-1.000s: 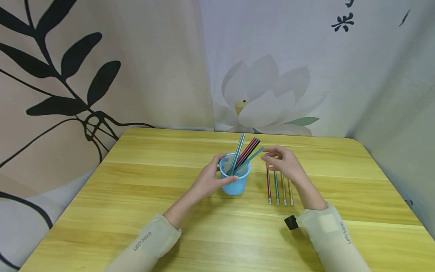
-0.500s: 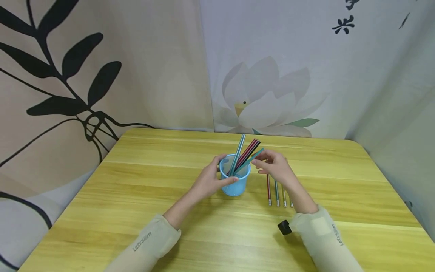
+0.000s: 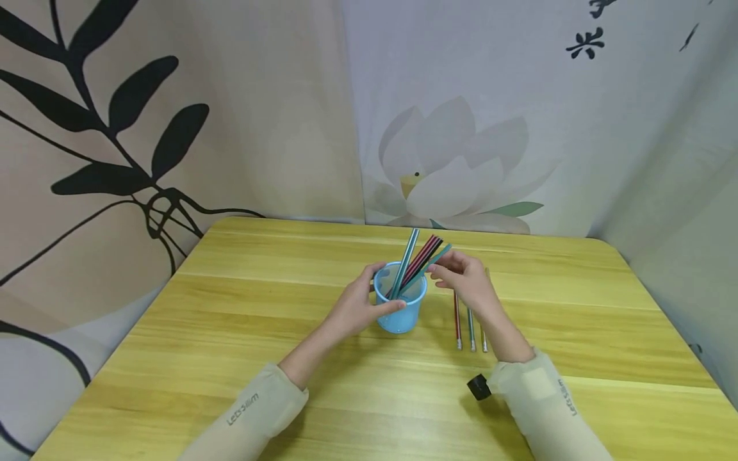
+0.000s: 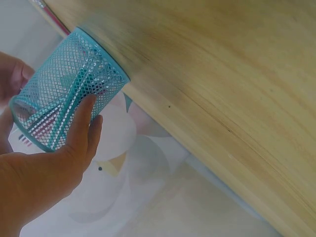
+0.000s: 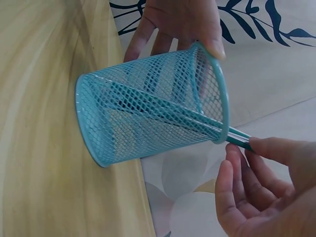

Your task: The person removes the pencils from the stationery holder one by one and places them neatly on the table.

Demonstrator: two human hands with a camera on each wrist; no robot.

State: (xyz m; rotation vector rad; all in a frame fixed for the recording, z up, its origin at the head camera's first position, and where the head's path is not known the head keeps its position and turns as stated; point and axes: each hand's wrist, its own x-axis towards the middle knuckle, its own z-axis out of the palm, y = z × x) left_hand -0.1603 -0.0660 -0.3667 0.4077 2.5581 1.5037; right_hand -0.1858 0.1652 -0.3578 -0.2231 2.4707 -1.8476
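Observation:
A light blue mesh pen cup (image 3: 401, 318) stands on the table, its wall showing as wire mesh in the left wrist view. My left hand (image 3: 359, 302) grips it from the left, fingers round the far side and thumb near the front rim. Inside lean a pair of blue-and-white striped pencils (image 3: 407, 255), several dark red and black pencils (image 3: 425, 255) and a teal pencil (image 3: 445, 250) tilted to the right. At the cup's right rim, my right hand (image 3: 467, 280) pinches this teal pencil between thumb and fingers, plainly seen in the right wrist view.
Right of the cup lie pencils in a row: a red one (image 3: 458, 323), a teal one (image 3: 471, 328) and a yellowish one (image 3: 484, 339), partly behind my right wrist. A black block (image 3: 478, 387) sits at my right cuff. Printed curtains back the wooden table (image 3: 230, 282).
My right hand has moved left from over the pencil row to the cup's rim and has taken hold of the leaning teal pencil. My left hand keeps its grip on the cup.

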